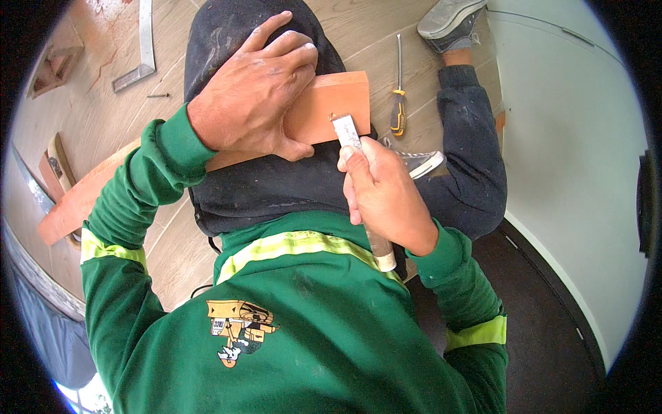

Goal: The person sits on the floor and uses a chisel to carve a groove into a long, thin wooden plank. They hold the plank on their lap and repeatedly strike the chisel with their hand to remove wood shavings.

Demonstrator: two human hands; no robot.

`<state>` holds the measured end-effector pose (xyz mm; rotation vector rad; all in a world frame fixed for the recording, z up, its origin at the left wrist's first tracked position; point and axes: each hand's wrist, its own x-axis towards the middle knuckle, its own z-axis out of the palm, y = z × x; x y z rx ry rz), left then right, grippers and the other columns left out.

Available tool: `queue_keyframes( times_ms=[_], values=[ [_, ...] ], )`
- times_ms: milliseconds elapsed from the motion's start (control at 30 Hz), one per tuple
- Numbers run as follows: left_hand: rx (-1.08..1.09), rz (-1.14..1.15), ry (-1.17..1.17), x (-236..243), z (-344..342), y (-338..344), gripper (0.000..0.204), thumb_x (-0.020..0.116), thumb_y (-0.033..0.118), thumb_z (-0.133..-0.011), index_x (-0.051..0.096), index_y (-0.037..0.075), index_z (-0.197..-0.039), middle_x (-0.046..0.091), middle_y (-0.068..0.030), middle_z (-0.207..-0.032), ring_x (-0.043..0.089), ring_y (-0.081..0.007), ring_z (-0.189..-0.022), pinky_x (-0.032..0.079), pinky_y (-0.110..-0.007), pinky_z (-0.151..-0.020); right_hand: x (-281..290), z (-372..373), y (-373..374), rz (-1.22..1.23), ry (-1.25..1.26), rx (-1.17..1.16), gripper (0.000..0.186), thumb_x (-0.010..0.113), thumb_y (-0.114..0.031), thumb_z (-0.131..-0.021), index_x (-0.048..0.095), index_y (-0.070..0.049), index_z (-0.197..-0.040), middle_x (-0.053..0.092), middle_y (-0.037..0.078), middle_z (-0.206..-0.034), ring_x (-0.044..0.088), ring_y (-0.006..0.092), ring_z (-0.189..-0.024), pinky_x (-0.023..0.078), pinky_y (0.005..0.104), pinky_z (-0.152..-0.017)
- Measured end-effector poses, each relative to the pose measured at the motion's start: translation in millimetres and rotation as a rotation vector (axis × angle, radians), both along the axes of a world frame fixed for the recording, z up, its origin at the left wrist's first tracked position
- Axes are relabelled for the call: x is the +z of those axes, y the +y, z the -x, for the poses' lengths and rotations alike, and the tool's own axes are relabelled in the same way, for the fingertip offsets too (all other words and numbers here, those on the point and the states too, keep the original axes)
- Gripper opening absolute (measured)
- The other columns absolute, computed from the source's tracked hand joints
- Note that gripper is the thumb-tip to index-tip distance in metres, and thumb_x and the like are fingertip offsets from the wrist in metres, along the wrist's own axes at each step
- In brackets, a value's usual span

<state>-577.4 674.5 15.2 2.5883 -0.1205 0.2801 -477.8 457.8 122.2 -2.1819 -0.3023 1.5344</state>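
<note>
My left hand (252, 96) grips a long salmon-coloured wooden board (341, 93) lying across my dark-trousered leg, fingers curled over its far edge and thumb at the near one. My right hand (383, 190) is closed on a chisel (347, 131) with a pale flat blade and a wooden handle whose end shows below my fist. The blade's edge rests at a small cut with shavings near the board's right end. A screwdriver (398, 110) with a yellow and black handle lies on the floor right of the board.
On the tiled floor (155, 48) lie a metal square (138, 81), a nail (158, 95) and wooden pieces (58, 169) to the left. A small wooden block (56, 65) is at the upper left. A pale panel (565, 138) bounds the right side. My shoe (448, 21) is at the upper right.
</note>
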Motion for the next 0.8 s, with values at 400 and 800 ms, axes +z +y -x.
queue_keyframes(
  times_ms=[400, 800],
  values=[
    [-0.038, -0.006, 0.022, -1.6, -4.0, 5.7, 0.095, 0.088, 0.057, -0.058, 0.073, -0.012, -0.121, 0.064, -0.0181, -0.129, 0.056, -0.0322, -0.138, 0.025, -0.054, -0.138, -19.3, -0.7, 5.3, -0.051, -0.506, 0.421, 0.032, 0.058, -0.022, -0.112, 0.065, 0.008, -0.102, 0.071, 0.034, -0.084, 0.071, 0.0567, -0.083, 0.057, 0.0645, -0.078],
    [0.002, -0.037, 0.014, -2.4, -3.3, 1.7, 0.095, 0.087, 0.059, -0.057, 0.074, -0.011, -0.119, 0.064, -0.0179, -0.126, 0.057, -0.0324, -0.136, 0.024, -0.054, -0.138, -28.3, -9.5, 1.7, -0.037, -0.149, 0.139, 0.035, 0.053, -0.028, -0.115, 0.06, 0.004, -0.101, 0.068, 0.023, -0.072, 0.069, 0.0323, -0.052, 0.056, 0.0484, -0.052]
  ],
)
